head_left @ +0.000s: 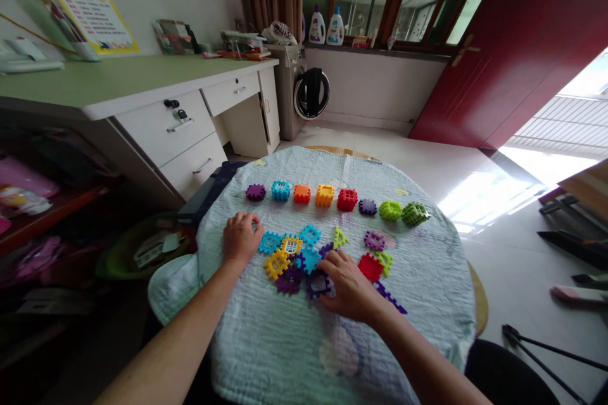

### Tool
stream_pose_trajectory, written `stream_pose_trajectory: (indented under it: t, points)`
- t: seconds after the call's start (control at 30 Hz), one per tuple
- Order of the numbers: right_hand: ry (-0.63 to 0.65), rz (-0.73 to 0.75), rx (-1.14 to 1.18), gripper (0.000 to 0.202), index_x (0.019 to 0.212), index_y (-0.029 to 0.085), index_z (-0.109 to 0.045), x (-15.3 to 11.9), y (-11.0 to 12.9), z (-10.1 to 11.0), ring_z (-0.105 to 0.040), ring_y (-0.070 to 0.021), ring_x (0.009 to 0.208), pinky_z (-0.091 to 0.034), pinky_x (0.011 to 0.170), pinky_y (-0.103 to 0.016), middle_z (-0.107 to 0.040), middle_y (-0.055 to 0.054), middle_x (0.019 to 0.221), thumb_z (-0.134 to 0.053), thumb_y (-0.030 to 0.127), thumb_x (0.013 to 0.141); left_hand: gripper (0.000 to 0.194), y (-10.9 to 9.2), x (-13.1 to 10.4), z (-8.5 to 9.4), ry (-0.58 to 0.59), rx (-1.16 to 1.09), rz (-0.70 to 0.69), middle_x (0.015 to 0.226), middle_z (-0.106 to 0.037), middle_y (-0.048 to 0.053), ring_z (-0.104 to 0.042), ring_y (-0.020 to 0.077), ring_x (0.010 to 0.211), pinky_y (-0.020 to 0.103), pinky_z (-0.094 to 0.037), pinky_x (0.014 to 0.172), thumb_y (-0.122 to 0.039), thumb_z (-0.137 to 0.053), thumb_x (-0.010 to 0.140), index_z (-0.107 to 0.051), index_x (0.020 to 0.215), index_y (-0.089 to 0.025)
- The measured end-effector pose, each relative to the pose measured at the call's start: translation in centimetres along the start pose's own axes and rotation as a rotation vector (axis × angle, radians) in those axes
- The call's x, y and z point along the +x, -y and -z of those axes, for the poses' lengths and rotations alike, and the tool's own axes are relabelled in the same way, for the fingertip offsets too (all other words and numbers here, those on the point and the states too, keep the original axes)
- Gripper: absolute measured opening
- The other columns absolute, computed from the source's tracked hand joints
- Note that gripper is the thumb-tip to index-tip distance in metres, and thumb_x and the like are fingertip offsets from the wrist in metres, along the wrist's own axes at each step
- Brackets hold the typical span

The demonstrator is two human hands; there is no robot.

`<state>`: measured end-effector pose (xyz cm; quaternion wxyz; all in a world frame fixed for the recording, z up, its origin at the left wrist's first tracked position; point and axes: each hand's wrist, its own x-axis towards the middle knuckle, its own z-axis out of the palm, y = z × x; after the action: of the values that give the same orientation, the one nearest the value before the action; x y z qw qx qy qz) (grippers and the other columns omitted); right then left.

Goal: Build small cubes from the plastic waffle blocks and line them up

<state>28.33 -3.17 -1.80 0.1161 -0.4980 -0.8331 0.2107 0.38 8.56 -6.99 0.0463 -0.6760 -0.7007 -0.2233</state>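
My left hand (241,238) rests on the cloth left of a loose pile of toothed plastic building tiles, its fingers curled together; a small dark bit shows at the fingertips, too little to name. My right hand (346,281) is over the pile's right side, fingers and thumb closed at the edge of a purple open-framed tile (317,285). Between the hands lie blue tiles (310,235), yellow tiles (277,264) and a dark purple tile (289,281). Right of my right hand are a red tile (370,267), a purple tile (374,240) and green triangular tiles (386,262).
Beyond the pile runs a row of assembled blocks, among them a purple block (255,192), a red block (347,200) and a green block (415,214). A pale cloth (342,354) covers the round table. A desk (142,79) and a washing machine (287,92) stand behind.
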Motion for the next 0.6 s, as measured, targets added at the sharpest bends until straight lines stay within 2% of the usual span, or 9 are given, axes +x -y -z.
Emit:
stream_pose_trajectory:
  t: [0.1, 0.2, 0.3, 0.47, 0.6]
  points:
    - [-0.008, 0.010, 0.035, 0.048, 0.113, 0.023, -0.059, -0.4, -1.8, 1.0, -0.047, -0.0237, 0.100, -0.040, 0.090, -0.036, -0.057, -0.005, 0.107, -0.070, 0.021, 0.066, 0.013, 0.0, 0.0, 0.0, 0.008, 0.008, -0.003, 0.096, -0.062, 0.009, -0.055, 0.0276, 0.092, 0.037, -0.043, 0.082, -0.025, -0.053, 0.079, -0.064, 0.085, -0.020]
    - [-0.083, -0.065, 0.028, 0.046, 0.111, 0.022, -0.059, -0.6, -4.0, 1.9, -0.047, -0.0245, 0.101, -0.039, 0.091, -0.037, -0.057, -0.007, 0.108, -0.067, 0.017, 0.066, 0.013, 0.0, 0.0, 0.1, 0.011, 0.009, -0.003, 0.097, -0.063, 0.009, -0.055, 0.0279, 0.093, 0.037, -0.042, 0.081, -0.025, -0.053, 0.079, -0.064, 0.085, -0.020]
    - [-0.145, -0.106, 0.018, 0.046, 0.113, 0.021, -0.059, -0.1, -5.3, 2.2, -0.046, -0.0249, 0.104, -0.039, 0.093, -0.038, -0.056, -0.008, 0.111, -0.064, 0.015, 0.068, 0.013, -0.1, 0.0, 0.1, 0.009, 0.010, 0.000, 0.098, -0.062, 0.009, -0.055, 0.0279, 0.094, 0.037, -0.042, 0.080, -0.025, -0.054, 0.079, -0.064, 0.086, -0.021]
    - [-0.078, -0.093, -0.055, 0.054, 0.124, 0.024, -0.056, 1.3, -4.6, 1.6, -0.042, -0.0267, 0.112, -0.036, 0.095, -0.040, -0.052, -0.009, 0.123, -0.061, 0.018, 0.070, 0.013, -0.1, -0.1, 0.1, 0.010, 0.009, -0.004, 0.097, -0.062, 0.009, -0.055, 0.0276, 0.094, 0.037, -0.042, 0.081, -0.025, -0.054, 0.080, -0.064, 0.086, -0.020]
    - [-0.004, -0.116, -0.140, 0.066, 0.129, 0.024, -0.053, 2.1, -3.7, 1.2, -0.038, -0.0283, 0.118, -0.032, 0.099, -0.042, -0.048, -0.010, 0.129, -0.062, 0.018, 0.064, 0.013, 0.0, 0.0, 0.1, 0.010, 0.011, -0.006, 0.097, -0.062, 0.009, -0.055, 0.0275, 0.094, 0.037, -0.042, 0.082, -0.025, -0.054, 0.080, -0.064, 0.086, -0.021]
